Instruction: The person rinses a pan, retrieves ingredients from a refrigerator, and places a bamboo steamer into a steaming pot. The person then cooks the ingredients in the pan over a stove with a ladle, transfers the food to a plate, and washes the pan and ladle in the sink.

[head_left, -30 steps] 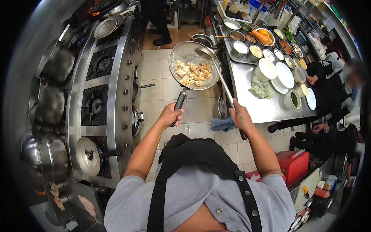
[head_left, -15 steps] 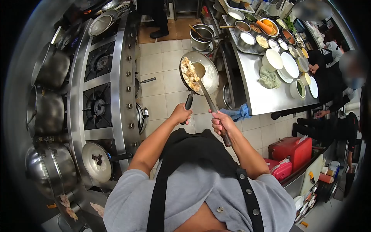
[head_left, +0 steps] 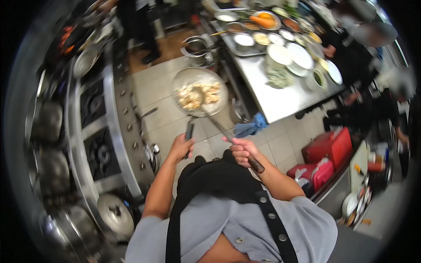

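My left hand (head_left: 180, 147) is closed round the black handle of a frying pan (head_left: 215, 104), held out over the tiled floor. Chunky, pale golden-brown food (head_left: 212, 91) lies in the pan. In my right hand (head_left: 243, 152) is a ladle (head_left: 218, 126) with a long dark handle, its bowl down among the food. The ladle's grip sticks out behind my fist. Motion blur softens the food's details, so I cannot tell what it is.
A stove (head_left: 76, 131) runs along the left, with another pan (head_left: 115, 215) of dark bits. On the right stands a steel table (head_left: 280, 101) with bowls, plates and a blue cloth (head_left: 251, 126) at its edge. Red boxes (head_left: 326, 148) sit lower right. People (head_left: 346, 57) stand beyond the table.
My view has turned. The pan has moved left in it and now sits more level, with the food spread wider across its base. Both hands keep their hold.
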The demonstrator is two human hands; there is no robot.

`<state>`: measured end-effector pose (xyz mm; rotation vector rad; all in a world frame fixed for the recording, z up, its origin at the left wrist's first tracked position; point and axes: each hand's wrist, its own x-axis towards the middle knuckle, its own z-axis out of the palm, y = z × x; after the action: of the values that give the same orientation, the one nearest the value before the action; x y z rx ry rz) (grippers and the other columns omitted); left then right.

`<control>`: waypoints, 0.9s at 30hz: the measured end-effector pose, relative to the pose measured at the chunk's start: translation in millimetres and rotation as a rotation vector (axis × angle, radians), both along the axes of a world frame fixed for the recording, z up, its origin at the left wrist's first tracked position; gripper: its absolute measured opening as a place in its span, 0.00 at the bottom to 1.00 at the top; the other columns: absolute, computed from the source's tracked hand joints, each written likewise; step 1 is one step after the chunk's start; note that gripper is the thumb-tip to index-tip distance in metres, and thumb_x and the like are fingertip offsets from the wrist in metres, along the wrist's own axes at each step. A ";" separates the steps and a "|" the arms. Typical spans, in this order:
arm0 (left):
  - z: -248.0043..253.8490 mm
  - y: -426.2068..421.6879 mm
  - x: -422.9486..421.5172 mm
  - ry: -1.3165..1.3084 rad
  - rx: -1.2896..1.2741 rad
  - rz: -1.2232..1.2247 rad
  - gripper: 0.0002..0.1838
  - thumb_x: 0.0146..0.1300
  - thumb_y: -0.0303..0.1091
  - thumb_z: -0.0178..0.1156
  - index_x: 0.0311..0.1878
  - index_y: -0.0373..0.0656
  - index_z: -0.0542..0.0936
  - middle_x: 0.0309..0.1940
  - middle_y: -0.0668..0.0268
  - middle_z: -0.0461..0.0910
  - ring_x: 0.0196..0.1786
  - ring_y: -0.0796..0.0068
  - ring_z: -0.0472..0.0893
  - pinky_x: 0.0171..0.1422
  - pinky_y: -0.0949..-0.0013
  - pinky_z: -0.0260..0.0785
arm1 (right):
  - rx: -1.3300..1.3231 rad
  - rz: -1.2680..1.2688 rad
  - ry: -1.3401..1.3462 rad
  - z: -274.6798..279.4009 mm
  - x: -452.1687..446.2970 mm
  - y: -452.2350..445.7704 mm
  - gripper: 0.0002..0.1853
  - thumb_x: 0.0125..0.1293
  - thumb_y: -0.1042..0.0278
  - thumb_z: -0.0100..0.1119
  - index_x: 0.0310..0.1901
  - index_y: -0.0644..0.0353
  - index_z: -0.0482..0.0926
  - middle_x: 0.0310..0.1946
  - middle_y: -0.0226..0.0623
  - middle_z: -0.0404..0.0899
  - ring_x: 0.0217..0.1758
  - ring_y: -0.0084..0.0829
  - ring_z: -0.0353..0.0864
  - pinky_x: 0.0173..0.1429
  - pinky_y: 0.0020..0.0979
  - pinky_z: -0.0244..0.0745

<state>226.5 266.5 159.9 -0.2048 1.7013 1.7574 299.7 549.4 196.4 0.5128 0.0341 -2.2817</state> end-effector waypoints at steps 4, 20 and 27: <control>39.7 -0.1 4.1 0.007 0.024 -0.032 0.07 0.64 0.29 0.56 0.41 0.37 0.71 0.16 0.67 0.71 0.10 0.77 0.69 0.13 0.73 0.63 | 0.026 -0.040 0.045 40.4 12.1 4.5 0.14 0.74 0.63 0.42 0.58 0.55 0.69 0.19 0.24 0.64 0.12 0.17 0.63 0.12 0.24 0.63; 129.0 92.3 -8.6 -0.028 0.252 -0.141 0.07 0.65 0.28 0.55 0.43 0.36 0.71 0.16 0.67 0.71 0.10 0.77 0.69 0.14 0.75 0.63 | 0.097 -0.389 0.198 189.2 33.3 120.4 0.19 0.75 0.65 0.38 0.62 0.64 0.65 0.21 0.28 0.66 0.13 0.20 0.68 0.14 0.28 0.72; 128.9 126.8 -19.9 0.002 0.272 -0.190 0.09 0.66 0.30 0.55 0.44 0.35 0.70 0.16 0.68 0.70 0.10 0.79 0.68 0.13 0.76 0.62 | 0.227 -0.488 0.292 199.2 12.0 186.2 0.21 0.75 0.64 0.35 0.64 0.66 0.62 0.21 0.28 0.66 0.12 0.18 0.67 0.13 0.27 0.69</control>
<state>206.6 393.3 288.7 0.0772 1.4134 1.8197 311.8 735.6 395.6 0.3205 0.3505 -2.8368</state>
